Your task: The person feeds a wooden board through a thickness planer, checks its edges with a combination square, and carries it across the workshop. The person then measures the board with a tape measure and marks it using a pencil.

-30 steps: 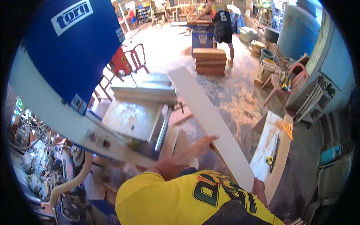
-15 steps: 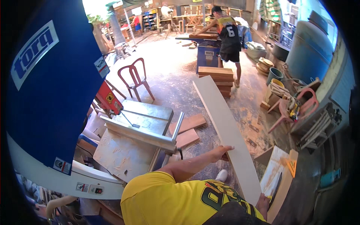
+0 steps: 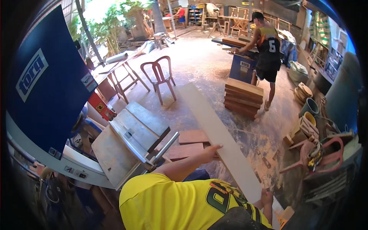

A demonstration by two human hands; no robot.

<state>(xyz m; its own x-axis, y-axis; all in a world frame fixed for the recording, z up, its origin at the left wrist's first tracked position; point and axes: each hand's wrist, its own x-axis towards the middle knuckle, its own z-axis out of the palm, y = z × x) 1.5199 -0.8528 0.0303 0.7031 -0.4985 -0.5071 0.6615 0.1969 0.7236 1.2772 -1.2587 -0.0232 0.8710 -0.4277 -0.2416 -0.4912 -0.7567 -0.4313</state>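
Room: wood shop with a dusty floor, full of boards and machines.
Me: my yellow shirt fills the bottom of the view.
Right hand: my right hand is down low at the near end of the board. It seems to be closed round the edge, but I cannot tell for sure, as my shirt hides part of it.
Left hand: my left hand lies flat and open on the left edge of the board, fingers stretched out, not gripping.
Board: the long pale board runs from near my chest up and away, lifted off the floor, just right of the saw.
Saw: the big blue saw stands on my left, with its grey table beside the board.
Scraps: two short brown wood bits lie on the floor between the table and the board.
How far: I think the board is picked up and carried, but not yet on the table and not yet cut.
Changed: the saw has slid left in my view, and the board points more up the middle than half a second ago.
Chair: a red chair stands farther off.
Stack: a pile of planks sits past the board.
Person: someone in a dark shirt works at a blue machine far back.
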